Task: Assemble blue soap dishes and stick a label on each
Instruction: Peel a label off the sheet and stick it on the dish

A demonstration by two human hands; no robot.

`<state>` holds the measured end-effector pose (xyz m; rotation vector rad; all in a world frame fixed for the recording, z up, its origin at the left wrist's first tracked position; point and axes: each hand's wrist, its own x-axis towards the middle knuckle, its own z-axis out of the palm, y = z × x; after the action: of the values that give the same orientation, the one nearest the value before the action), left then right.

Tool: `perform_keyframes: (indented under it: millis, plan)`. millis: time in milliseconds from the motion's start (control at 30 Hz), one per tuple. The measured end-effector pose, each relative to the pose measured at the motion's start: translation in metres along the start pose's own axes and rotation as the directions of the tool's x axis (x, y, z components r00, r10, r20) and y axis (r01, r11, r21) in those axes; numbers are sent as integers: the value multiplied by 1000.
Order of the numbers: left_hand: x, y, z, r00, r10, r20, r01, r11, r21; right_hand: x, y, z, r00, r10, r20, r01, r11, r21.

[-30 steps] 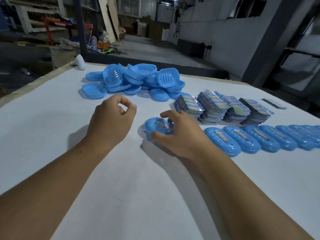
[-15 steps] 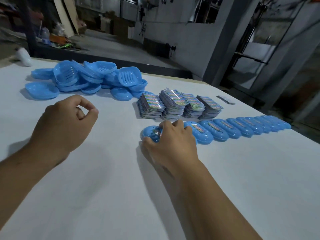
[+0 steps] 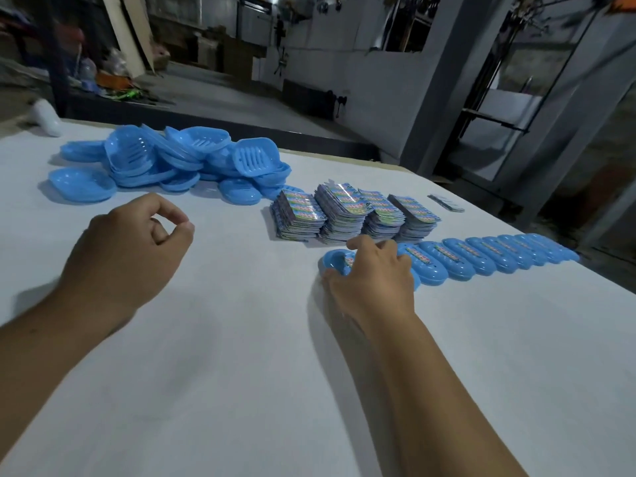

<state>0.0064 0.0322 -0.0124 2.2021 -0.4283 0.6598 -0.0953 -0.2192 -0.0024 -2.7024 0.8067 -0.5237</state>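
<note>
The white bench (image 3: 241, 390) fills nearly the whole view, matte and pale, its far edge running along a dark drop to a grey concrete floor (image 3: 220, 98). Beyond it is a dim workshop: pale walls, a thick grey pillar (image 3: 444, 80), leaning boards (image 3: 127, 32) at the back left, and clutter too dark to name.

The right hand (image 3: 373, 280) lies over a blue soap dish (image 3: 335, 263), fingers curled over its top and thumb at its near edge, gripping it on the bench. A strip of its colourful label shows just past the fingers. That dish sits at the left end of a row of labelled dishes (image 3: 481, 256), packed side by side and running off to the right.

The left hand (image 3: 127, 256) hovers above the bench, well apart from the right, fingers curled with the forefinger tip meeting the thumb; whether anything is pinched there cannot be told.

Just behind the row stand four label stacks (image 3: 354, 215), close together. Right of them lies a small thin stack of cards (image 3: 445, 203).

At the far left sits a loose pile of dish parts (image 3: 165, 163), slotted trays and plain bases jumbled together. A white object (image 3: 46, 117) rests at the bench's far left corner.
</note>
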Motion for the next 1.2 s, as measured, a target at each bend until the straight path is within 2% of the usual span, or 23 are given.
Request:
perform_keyframes:
  millis: [100, 200, 333, 433, 533, 667, 867, 967, 1100, 1200]
  plan:
    - [0, 6, -3, 999, -28, 40, 29, 999, -16, -1, -9, 3, 998, -55, -38, 57, 998, 37]
    - [-1, 10, -4, 997, -44, 63, 45, 999, -17, -2, -29, 4, 983, -181, -32, 183, 980, 84]
    - [-3, 8, -6, 994, -82, 70, 83, 997, -7, 1, -60, 6, 924, -366, 108, 349, 926, 144]
    - [-3, 7, -5, 990, -119, 79, 119, 993, 4, 9, -83, 10, 874, -438, 210, 416, 898, 142]
    - [-2, 5, -5, 983, -164, 76, 163, 986, 26, 17, -97, 20, 861, -463, 212, 438, 886, 154]
    - [8, 1, -6, 968, -250, 8, 249, 967, 52, 19, -94, 36, 881, -466, 79, 433, 863, 259]
    - [50, -41, -14, 964, -259, -60, 266, 931, 249, 22, -87, 45, 870, -493, 0, 455, 804, 383]
    - [71, -68, -18, 954, -300, -8, 278, 873, 400, 22, -86, 45, 856, -517, 10, 470, 785, 403]
    - [88, -89, -18, 898, -415, 150, 278, 796, 537, 24, -85, 43, 845, -534, 13, 478, 767, 428]
    - [93, -95, -15, 902, -413, 128, 271, 772, 575, 25, -85, 41, 837, -547, 6, 488, 752, 443]
